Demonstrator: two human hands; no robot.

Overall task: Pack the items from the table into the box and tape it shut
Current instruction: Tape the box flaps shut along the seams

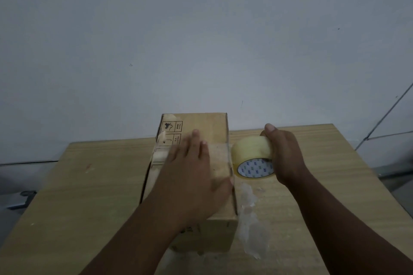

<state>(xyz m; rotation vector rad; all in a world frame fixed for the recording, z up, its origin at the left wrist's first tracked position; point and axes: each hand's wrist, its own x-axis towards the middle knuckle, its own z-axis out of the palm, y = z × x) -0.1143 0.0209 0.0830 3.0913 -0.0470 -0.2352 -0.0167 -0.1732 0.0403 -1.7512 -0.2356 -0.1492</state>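
The closed box (196, 163) sits mid-tabletop (89, 185) toward the far edge. The left hand (192, 172) presses flat, fingers straight, on its top. The right hand (283, 152) grips the tape roll (252, 156) just beside the box's right side.

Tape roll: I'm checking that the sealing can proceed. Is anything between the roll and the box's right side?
Nothing visible is. The right hand grips the tape roll close beside the box, by its upper right edge. The left hand lies flat on the box top, clear of that side.
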